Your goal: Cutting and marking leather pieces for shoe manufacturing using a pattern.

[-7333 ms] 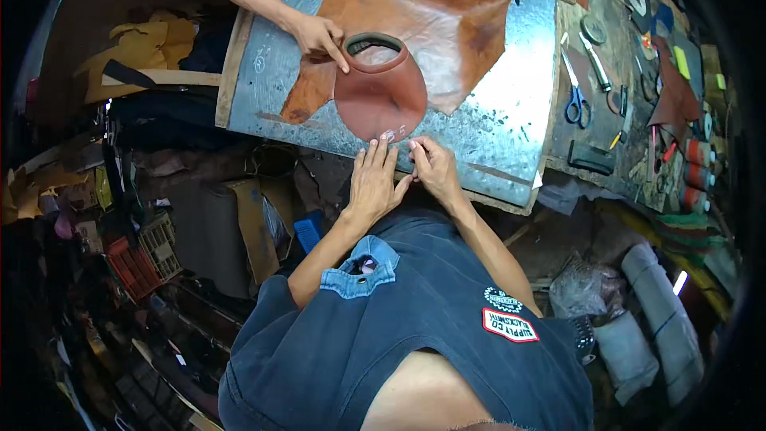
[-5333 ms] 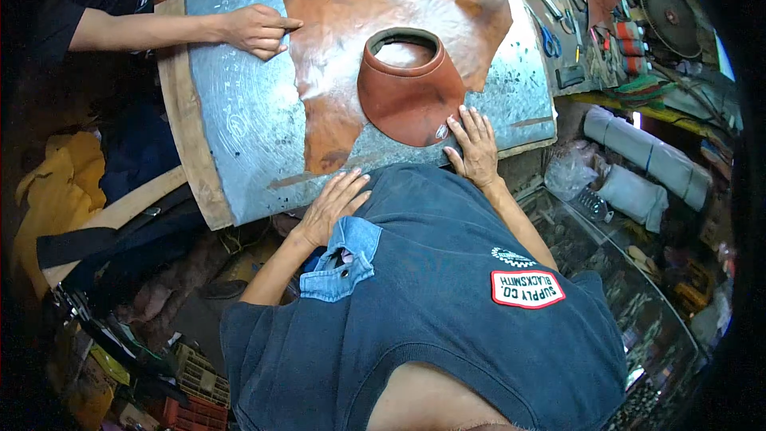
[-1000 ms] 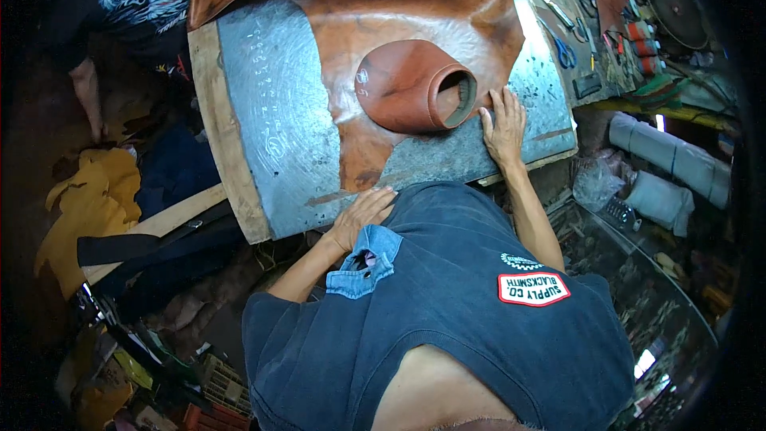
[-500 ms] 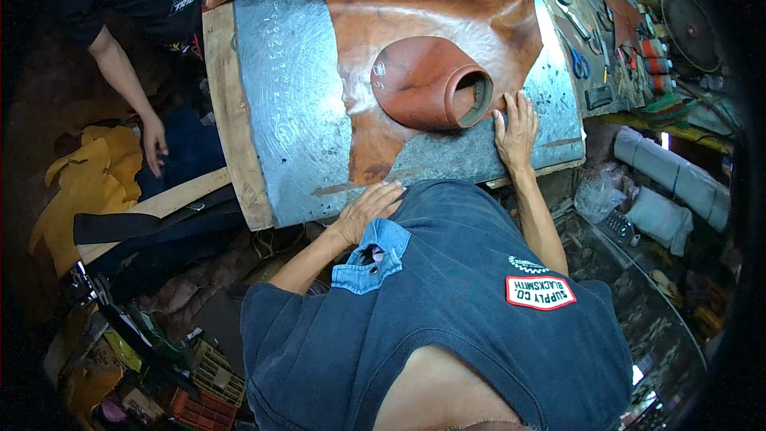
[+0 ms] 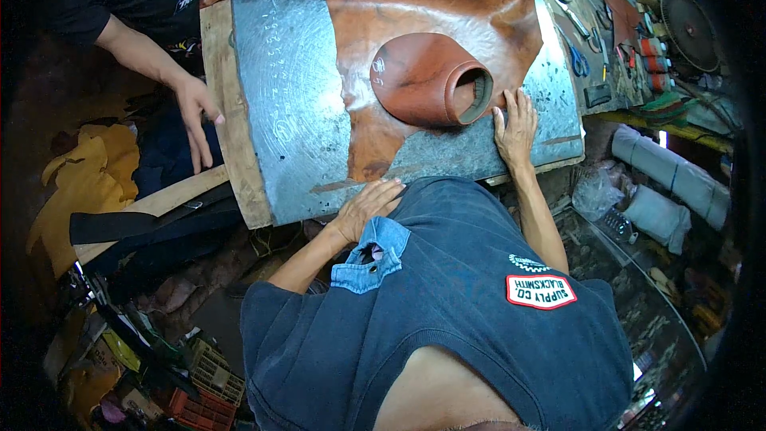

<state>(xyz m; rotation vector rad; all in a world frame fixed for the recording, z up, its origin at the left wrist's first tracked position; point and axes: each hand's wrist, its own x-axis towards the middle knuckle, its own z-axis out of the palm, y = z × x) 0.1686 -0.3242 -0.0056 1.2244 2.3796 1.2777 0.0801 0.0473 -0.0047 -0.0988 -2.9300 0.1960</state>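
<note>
My left hand [image 5: 369, 207] lies flat at the near edge of the metal-topped table [image 5: 291, 124], fingers stretched out and holding nothing. My right hand [image 5: 517, 129] rests on the table's near right part, fingers extended and a little apart. Just left of its fingertips sits a reddish-brown leather piece [image 5: 419, 84], bent into a wide tube with its round opening toward the lower right; small pale markings show on its left side. Under it spreads a large glossy brown leather hide [image 5: 447, 8], reaching to the table's far side.
A co-worker's hand [image 5: 198, 116] hangs beside the table's wooden left edge [image 5: 231, 112]. Blue-handled scissors [image 5: 578, 61] and other tools lie on a side bench at the right. Yellow leather [image 5: 92, 172] is piled at left near a wooden plank [image 5: 179, 194]. A round fan [image 5: 690, 30] stands far right.
The co-worker's hand has moved right and closer to the table's left edge. My two hands and the leather tube stay nearly in place.
</note>
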